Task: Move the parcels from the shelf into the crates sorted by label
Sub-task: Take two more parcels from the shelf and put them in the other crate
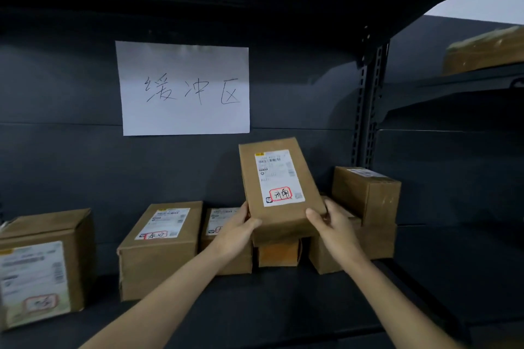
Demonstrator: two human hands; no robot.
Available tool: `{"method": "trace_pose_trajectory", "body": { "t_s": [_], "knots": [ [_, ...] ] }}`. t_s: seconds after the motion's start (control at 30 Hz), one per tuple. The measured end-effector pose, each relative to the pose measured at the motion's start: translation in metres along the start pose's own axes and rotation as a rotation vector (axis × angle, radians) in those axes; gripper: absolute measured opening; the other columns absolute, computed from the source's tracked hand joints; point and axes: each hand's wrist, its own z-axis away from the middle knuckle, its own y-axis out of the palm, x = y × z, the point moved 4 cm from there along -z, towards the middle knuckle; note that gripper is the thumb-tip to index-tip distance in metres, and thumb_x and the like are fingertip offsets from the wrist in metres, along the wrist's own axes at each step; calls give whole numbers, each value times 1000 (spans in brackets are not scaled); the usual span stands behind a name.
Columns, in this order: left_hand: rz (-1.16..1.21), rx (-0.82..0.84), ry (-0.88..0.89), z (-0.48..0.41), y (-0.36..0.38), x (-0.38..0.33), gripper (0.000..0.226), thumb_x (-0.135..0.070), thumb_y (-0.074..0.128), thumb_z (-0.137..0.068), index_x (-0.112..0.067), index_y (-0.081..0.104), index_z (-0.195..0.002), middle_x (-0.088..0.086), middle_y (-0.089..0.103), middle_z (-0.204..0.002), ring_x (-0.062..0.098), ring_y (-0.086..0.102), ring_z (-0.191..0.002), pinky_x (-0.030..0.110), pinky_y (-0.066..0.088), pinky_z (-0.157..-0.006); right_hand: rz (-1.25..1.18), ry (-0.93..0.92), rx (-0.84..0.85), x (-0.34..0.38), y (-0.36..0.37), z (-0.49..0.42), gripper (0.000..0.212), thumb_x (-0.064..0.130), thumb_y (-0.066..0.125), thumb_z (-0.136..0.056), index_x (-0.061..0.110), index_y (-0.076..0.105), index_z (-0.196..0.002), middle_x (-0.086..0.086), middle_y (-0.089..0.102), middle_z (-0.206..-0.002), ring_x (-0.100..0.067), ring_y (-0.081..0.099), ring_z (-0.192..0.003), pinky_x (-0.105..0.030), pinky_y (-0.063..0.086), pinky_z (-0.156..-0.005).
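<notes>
- Flat parcel (280, 187): brown cardboard, long and thin, held tilted up above the middle of the shelf (283, 306), clear of the shelf board and the boxes below it. White label (279, 178) faces the camera, with a handwritten mark ringed in red at its lower end.
- Left hand (238, 231): grasping the parcel's near left corner, thumb on top.
- Right hand (330, 225): grasping the near right corner, thumb on top, fingers under the edge.
- Handling, judged: likely light, since it is held up by one end only. The board looks stiff and dry, not slippery. A two-corner hold suits it, and one hand across the narrow width would probably do. Contents unknown, so treat as fragile.
- Other parcels on the shelf: large box (42, 263) at the left edge; medium box (158, 246) left of middle; smaller box (218, 224) behind the left hand; small orange box (279, 252) beneath the held parcel; two stacked boxes (365, 193) towards the right upright.
- Paper sign (184, 88): handwritten, fixed to the back panel.
- Crates: not in view, so the destination cannot be told.
</notes>
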Motion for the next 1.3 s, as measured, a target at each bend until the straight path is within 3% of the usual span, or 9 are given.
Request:
{"method": "trace_pose_trajectory", "body": {
  "t_s": [0.1,0.27,0.5,0.57,0.7,0.83,1.0,1.13,1.3],
  "knots": [
    [7,22,85,12,-6,2,52,-15,42,-97,-33,22,-141,-22,38,-128,-1,32,-124,17,24,-103,-25,-47,-7,1,7,7,37,24,56,-91,19,48,-127,6,59,-117,-10,55,-110,-27,44,-94],
    [32,4,165,20,-17,2,54,-30,49,-83,-49,25,-127,-31,43,-126,-3,40,-124,21,30,-106,-112,-119,-4,9,15,18,36,18,57,-91,30,45,-122,5,60,-121,-10,56,-115,-29,45,-98],
    [15,-59,241,29,-29,-15,50,-6,44,-96,-40,23,-127,-39,39,-110,-39,38,-90,-11,30,-75,-123,-212,-50,28,17,27,41,20,55,-91,39,38,-122,8,57,-121,-8,55,-114,-29,46,-97],
    [-8,-84,242,34,-34,-14,49,-17,49,-93,-47,24,-123,-41,39,-109,-37,38,-94,-4,32,-82,-141,-228,-34,32,20,28,40,21,55,-91,41,39,-121,9,57,-121,-7,55,-113,-28,47,-96],
    [22,-120,197,47,-52,-6,56,-38,51,-76,-52,27,-125,-35,45,-121,-7,42,-121,25,32,-107,-174,-263,5,43,35,30,40,18,56,-90,49,41,-111,13,58,-117,-5,55,-112,-25,48,-93],
    [33,-197,212,70,-77,-5,62,-29,53,-84,-32,27,-140,-32,48,-121,-19,47,-110,5,39,-91,-229,-292,49,57,62,33,36,19,58,-90,42,45,-114,12,60,-115,-3,58,-109,-32,49,-97],
    [-45,-360,208,112,-123,2,77,-47,58,-74,-26,31,-143,-17,54,-130,2,50,-122,29,41,-103,-280,-337,157,86,110,45,40,20,59,-90,37,40,-120,2,58,-123,-13,55,-116,-33,46,-99],
    [-66,-465,209,156,-164,9,78,-49,58,-69,-25,35,-139,-16,58,-125,-1,55,-115,17,48,-91,-335,-375,244,113,158,61,42,20,59,-89,35,42,-124,6,58,-122,-8,54,-116,-27,46,-97],
    [-92,-621,192,221,-225,25,70,-47,61,-66,-31,40,-130,-10,59,-124,4,56,-115,20,51,-89,-416,-412,387,156,224,93,43,22,60,-89,39,39,-123,21,56,-116,10,53,-107,-7,45,-86]
  ]
}}
